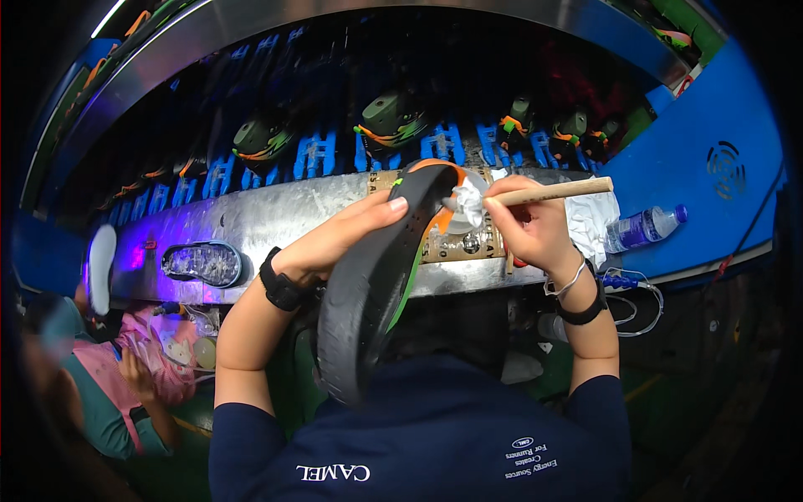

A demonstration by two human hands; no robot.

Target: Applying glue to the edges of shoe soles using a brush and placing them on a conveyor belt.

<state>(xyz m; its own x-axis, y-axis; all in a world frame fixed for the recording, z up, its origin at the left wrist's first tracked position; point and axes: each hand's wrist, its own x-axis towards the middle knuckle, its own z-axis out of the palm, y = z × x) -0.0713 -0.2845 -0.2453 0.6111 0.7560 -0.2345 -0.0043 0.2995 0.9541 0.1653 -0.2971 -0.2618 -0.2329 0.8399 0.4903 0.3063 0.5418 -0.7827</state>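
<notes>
My left hand grips a black shoe with orange and green edging, its sole side toward the left and its heel or toe end down near my shirt. My right hand is closed round a pale wooden stick. A crumpled white wad sits at the stick's left end, against the shoe's orange-edged part; whether it is fixed to the stick I cannot tell. Under both hands, brown tape or cardboard with printing covers part of the metal bench.
Dark shoes with orange and green trim stand along blue racks behind the bench. A sole in a tray-like mould lies at left. White cloth or paper and a bottle lie at right. A co-worker is at lower left, near a white sole.
</notes>
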